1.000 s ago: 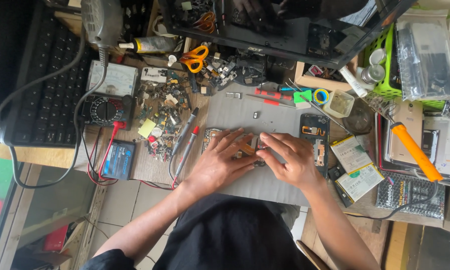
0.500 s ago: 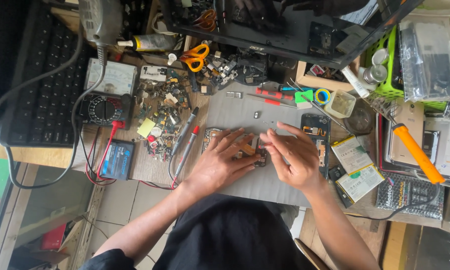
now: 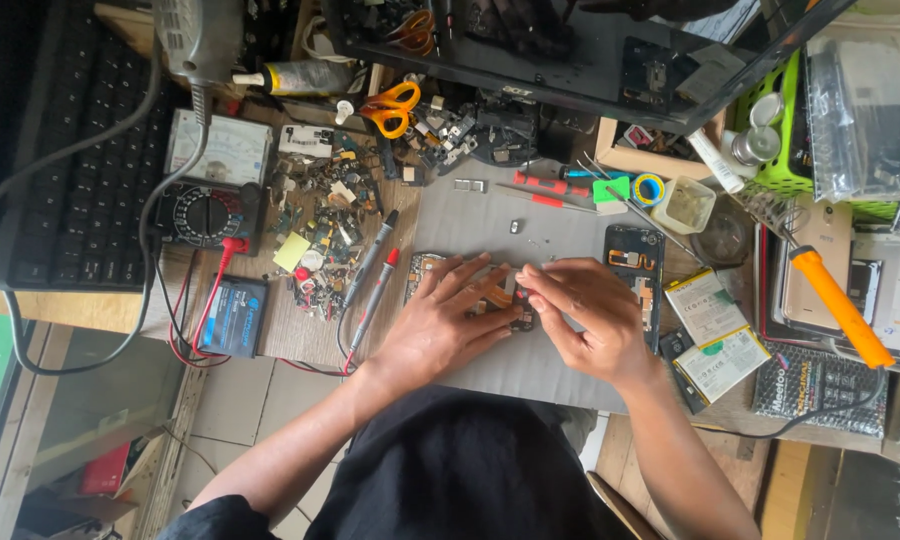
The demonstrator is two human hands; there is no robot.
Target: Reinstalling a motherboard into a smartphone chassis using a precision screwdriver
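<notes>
Flanking opened phone (image 3: 490,290): white-labelled battery packs (image 3: 715,335).

A person in a dark shirt bends over a cluttered repair surface (image 3: 490,215), both hands on an opened phone (image 3: 470,290) lying on a grey mat (image 3: 530,360). The left hand (image 3: 440,325) lies flat across the phone's body, fingers spread; the right hand (image 3: 585,315) pinches at a small part near its middle. Beside them rests a second opened phone (image 3: 635,265). Two test probes (image 3: 370,280) lie just left of the mat, near a heap of small parts (image 3: 320,225), a multimeter (image 3: 210,185), orange scissors (image 3: 392,108) and a keyboard (image 3: 70,190).
</notes>
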